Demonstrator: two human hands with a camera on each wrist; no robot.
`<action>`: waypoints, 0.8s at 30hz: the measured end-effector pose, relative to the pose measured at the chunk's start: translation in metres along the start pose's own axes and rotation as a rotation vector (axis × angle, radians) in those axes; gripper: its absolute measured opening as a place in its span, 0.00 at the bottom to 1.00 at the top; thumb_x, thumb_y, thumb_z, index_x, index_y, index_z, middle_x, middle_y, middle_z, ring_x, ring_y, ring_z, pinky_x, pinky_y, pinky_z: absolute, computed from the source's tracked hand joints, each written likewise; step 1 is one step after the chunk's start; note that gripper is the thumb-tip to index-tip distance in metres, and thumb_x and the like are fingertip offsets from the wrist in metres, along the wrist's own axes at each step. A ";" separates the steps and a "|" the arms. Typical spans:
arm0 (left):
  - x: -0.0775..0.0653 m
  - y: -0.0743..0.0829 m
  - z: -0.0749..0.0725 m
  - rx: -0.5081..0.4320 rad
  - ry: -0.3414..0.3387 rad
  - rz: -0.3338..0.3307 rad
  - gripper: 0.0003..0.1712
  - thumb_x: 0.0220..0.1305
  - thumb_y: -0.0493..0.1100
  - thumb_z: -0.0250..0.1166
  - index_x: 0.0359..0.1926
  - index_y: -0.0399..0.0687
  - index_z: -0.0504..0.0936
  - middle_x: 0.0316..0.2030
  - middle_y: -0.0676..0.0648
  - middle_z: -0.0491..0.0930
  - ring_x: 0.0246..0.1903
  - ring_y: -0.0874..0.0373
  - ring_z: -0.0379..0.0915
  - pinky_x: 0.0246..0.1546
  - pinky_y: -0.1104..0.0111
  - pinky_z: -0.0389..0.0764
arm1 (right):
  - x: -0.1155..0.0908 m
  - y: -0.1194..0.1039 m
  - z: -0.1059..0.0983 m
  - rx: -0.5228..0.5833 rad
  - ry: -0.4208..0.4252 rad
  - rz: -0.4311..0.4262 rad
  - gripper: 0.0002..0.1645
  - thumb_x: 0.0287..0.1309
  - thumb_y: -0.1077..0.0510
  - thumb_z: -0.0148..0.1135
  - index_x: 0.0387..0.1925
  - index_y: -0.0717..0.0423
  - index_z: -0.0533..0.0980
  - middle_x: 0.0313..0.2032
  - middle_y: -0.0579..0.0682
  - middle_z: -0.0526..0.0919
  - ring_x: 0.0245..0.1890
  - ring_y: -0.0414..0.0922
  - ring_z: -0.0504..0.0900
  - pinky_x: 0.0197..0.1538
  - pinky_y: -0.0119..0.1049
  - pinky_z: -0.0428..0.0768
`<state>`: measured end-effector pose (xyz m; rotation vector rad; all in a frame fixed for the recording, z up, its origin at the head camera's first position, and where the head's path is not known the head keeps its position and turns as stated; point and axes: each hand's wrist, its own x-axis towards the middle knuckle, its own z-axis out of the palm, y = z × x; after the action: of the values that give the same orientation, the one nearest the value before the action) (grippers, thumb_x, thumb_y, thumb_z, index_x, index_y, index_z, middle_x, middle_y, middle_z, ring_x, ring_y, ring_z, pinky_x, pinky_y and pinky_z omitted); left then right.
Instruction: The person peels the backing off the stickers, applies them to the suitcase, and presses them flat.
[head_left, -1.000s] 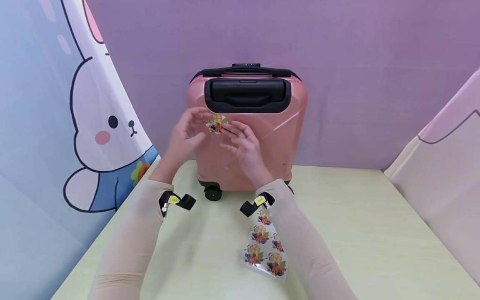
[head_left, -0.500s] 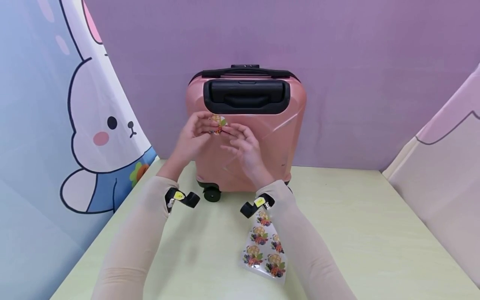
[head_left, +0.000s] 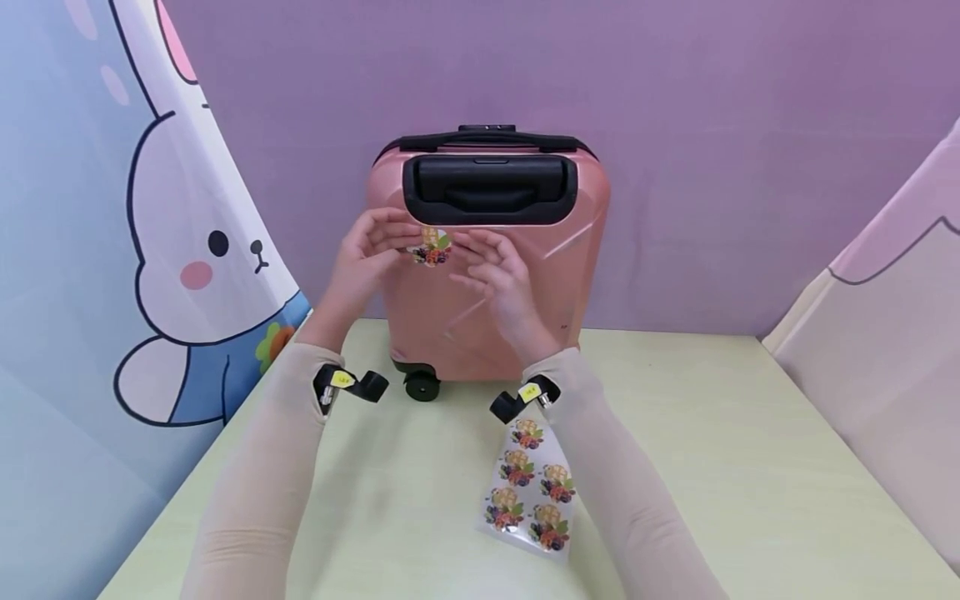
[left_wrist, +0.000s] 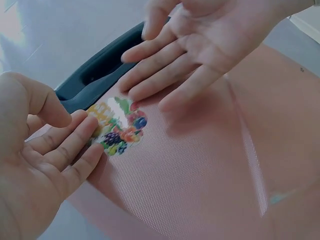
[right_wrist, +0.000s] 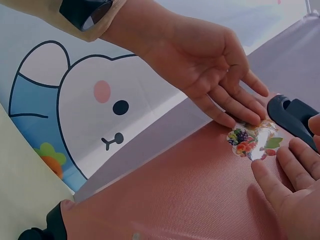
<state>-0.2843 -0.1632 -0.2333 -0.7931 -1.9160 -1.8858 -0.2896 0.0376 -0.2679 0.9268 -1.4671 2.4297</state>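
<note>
A round fruit-and-waffle sticker [head_left: 431,248] lies flat on the pink suitcase [head_left: 480,333], just below the black handle recess [head_left: 491,190]. My left hand [head_left: 369,254] reaches in from the left, its extended fingertips resting on the sticker's edge in the left wrist view. On the other side my right hand [head_left: 504,279] is held with loosely spread fingers, palm turned toward the sticker. Its fingertips are close beside the sticker's right edge in the head view. Neither hand pinches anything.
A sheet of similar stickers [head_left: 528,492] lies on the pale table [head_left: 720,450] under my right forearm. The suitcase stands upright near a purple backdrop [head_left: 720,167]. A rabbit-print cloth [head_left: 210,250] hangs along the left side.
My left fingers moved over the sticker, then drew back left to its edge. My right hand has shifted slightly right and up, off the sticker's edge. More of the sticker shows than half a second ago.
</note>
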 end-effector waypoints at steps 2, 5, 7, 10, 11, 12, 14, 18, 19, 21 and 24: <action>-0.001 0.000 -0.004 -0.003 0.009 -0.006 0.22 0.66 0.22 0.49 0.60 0.35 0.69 0.49 0.44 0.80 0.50 0.55 0.79 0.52 0.66 0.78 | -0.001 -0.001 -0.002 -0.003 -0.006 -0.002 0.23 0.62 0.74 0.43 0.58 0.62 0.67 0.64 0.69 0.70 0.63 0.56 0.73 0.59 0.52 0.76; -0.004 0.000 -0.008 0.003 0.021 -0.019 0.22 0.67 0.22 0.48 0.60 0.38 0.69 0.50 0.44 0.80 0.50 0.54 0.78 0.55 0.66 0.77 | -0.005 -0.001 -0.006 -0.008 -0.008 0.003 0.22 0.63 0.74 0.43 0.57 0.61 0.67 0.65 0.69 0.69 0.63 0.55 0.73 0.59 0.51 0.77; -0.007 -0.001 -0.011 0.014 0.028 -0.032 0.22 0.68 0.23 0.48 0.60 0.38 0.69 0.49 0.46 0.80 0.49 0.54 0.78 0.55 0.66 0.77 | -0.009 -0.001 -0.009 -0.022 -0.004 0.007 0.22 0.62 0.73 0.43 0.57 0.61 0.67 0.64 0.69 0.69 0.63 0.54 0.74 0.58 0.49 0.78; -0.012 -0.005 -0.014 0.033 0.034 -0.059 0.22 0.69 0.23 0.50 0.62 0.34 0.67 0.48 0.48 0.80 0.49 0.55 0.78 0.56 0.66 0.77 | -0.015 0.001 -0.015 -0.053 0.007 0.016 0.22 0.63 0.74 0.44 0.57 0.63 0.67 0.63 0.70 0.71 0.62 0.53 0.75 0.56 0.48 0.79; -0.013 -0.007 -0.015 0.042 0.037 -0.066 0.22 0.69 0.24 0.50 0.62 0.33 0.66 0.48 0.47 0.80 0.50 0.55 0.78 0.56 0.66 0.77 | -0.017 0.002 -0.016 -0.075 0.010 0.018 0.21 0.63 0.74 0.44 0.57 0.63 0.67 0.63 0.69 0.71 0.61 0.53 0.75 0.56 0.47 0.80; -0.015 -0.008 -0.017 0.049 0.039 -0.073 0.22 0.69 0.24 0.50 0.63 0.33 0.66 0.49 0.46 0.80 0.50 0.55 0.78 0.56 0.66 0.77 | -0.019 0.003 -0.018 -0.088 0.014 0.019 0.21 0.64 0.74 0.45 0.58 0.65 0.67 0.62 0.69 0.72 0.61 0.54 0.75 0.55 0.47 0.80; -0.019 -0.011 -0.018 0.055 0.045 -0.088 0.24 0.69 0.25 0.50 0.65 0.33 0.64 0.50 0.44 0.79 0.51 0.55 0.78 0.57 0.65 0.76 | -0.023 0.004 -0.022 -0.118 0.028 0.027 0.22 0.64 0.75 0.46 0.59 0.66 0.67 0.61 0.68 0.74 0.61 0.54 0.75 0.55 0.47 0.80; -0.027 -0.018 -0.019 0.062 0.068 -0.095 0.24 0.70 0.26 0.50 0.66 0.37 0.65 0.51 0.43 0.80 0.51 0.57 0.78 0.57 0.64 0.76 | -0.033 0.007 -0.030 -0.156 0.055 0.055 0.23 0.64 0.76 0.49 0.60 0.70 0.66 0.56 0.63 0.79 0.59 0.55 0.76 0.54 0.45 0.80; -0.029 -0.021 -0.018 0.055 0.072 -0.092 0.24 0.69 0.26 0.50 0.65 0.38 0.65 0.50 0.45 0.80 0.50 0.58 0.78 0.57 0.65 0.76 | -0.036 0.008 -0.033 -0.166 0.058 0.064 0.23 0.64 0.76 0.49 0.60 0.70 0.66 0.54 0.60 0.80 0.59 0.54 0.77 0.54 0.45 0.80; -0.034 -0.027 -0.017 0.023 0.076 -0.078 0.24 0.68 0.26 0.50 0.63 0.39 0.68 0.48 0.47 0.82 0.50 0.59 0.79 0.56 0.67 0.76 | -0.042 0.011 -0.038 -0.173 0.056 0.074 0.23 0.63 0.76 0.50 0.60 0.72 0.66 0.51 0.55 0.82 0.57 0.53 0.78 0.52 0.43 0.81; -0.041 -0.037 -0.014 -0.016 0.064 -0.069 0.23 0.66 0.24 0.49 0.60 0.40 0.70 0.45 0.50 0.83 0.49 0.61 0.79 0.55 0.70 0.76 | -0.051 0.014 -0.045 -0.179 0.051 0.073 0.22 0.62 0.76 0.50 0.58 0.73 0.66 0.47 0.49 0.83 0.52 0.48 0.80 0.50 0.41 0.82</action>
<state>-0.2763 -0.1823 -0.2865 -0.6714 -1.9146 -1.9445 -0.2738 0.0772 -0.3230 0.7811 -1.6937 2.3049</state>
